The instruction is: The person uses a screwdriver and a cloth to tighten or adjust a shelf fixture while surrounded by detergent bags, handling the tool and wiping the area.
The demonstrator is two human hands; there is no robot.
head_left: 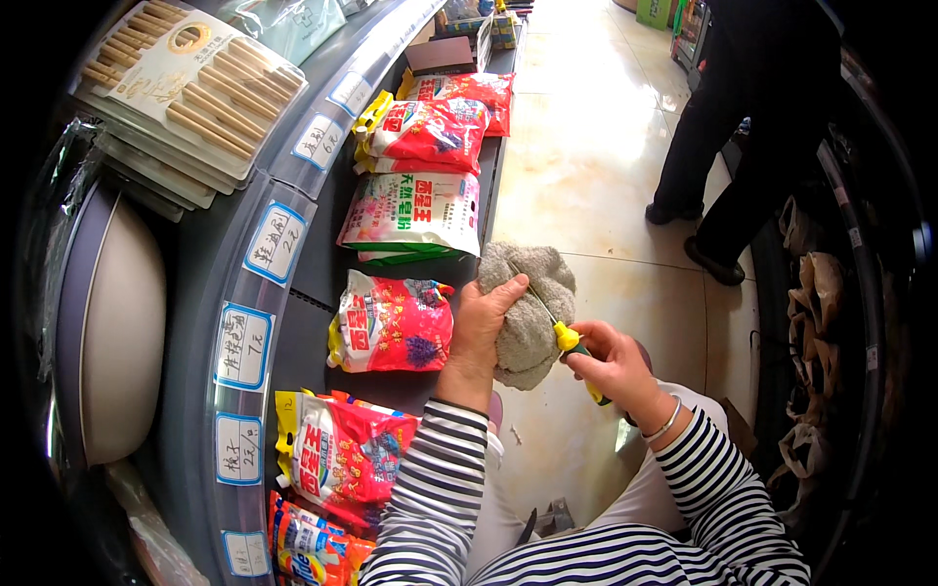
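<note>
My left hand is closed on a bunched grey cloth, thumb on top and fingers hidden beneath it. In my right hand is a screwdriver with a yellow and dark handle. Its thin metal shaft lies across the cloth and points up and left toward my left thumb. Whether the tip presses into the cloth or only rests on it, I cannot tell. Left of my hands, a red and white detergent bag lies on the low shelf.
Several more detergent bags line the lower shelf. Above it, packs of chopsticks and a large bowl sit behind price labels. A person in dark trousers stands on the tiled floor, ahead right. Goods fill a right-hand shelf.
</note>
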